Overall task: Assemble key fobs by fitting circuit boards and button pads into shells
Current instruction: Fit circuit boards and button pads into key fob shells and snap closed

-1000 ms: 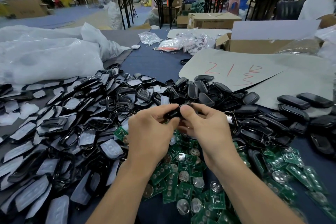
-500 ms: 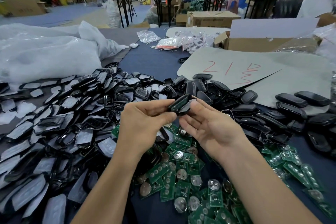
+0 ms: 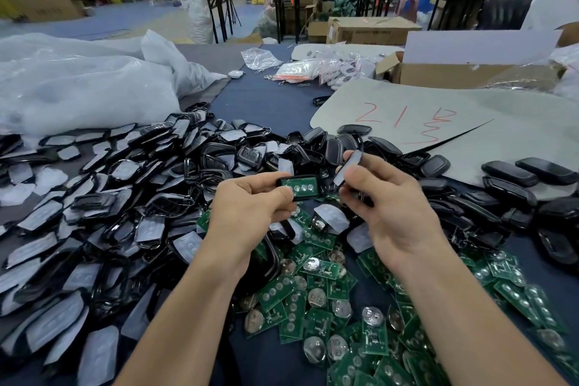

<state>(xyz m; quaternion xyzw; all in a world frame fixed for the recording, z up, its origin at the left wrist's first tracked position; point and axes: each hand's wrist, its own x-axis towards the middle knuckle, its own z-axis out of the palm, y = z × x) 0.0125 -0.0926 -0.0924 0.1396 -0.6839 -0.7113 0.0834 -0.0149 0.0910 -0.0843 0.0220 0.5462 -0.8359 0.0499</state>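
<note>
Head view: left hand (image 3: pixel 247 210) fingers pinch a shell (image 3: pixel 314 179) holding a green board (image 3: pixel 300 188); right hand (image 3: pixel 398 213) fingers grip a grey-faced piece (image 3: pixel 349 164), its lower end hidden behind them.

A white plastic bag (image 3: pixel 78 88) lies left; a red-marked cardboard sheet (image 3: pixel 488 110) lies right.

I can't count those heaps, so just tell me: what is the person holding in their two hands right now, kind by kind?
black shell, gripped by the left hand: 1
green circuit board, seated in that shell: 1
grey button pad, pinched by the right hand: 1
Total: 3
</note>
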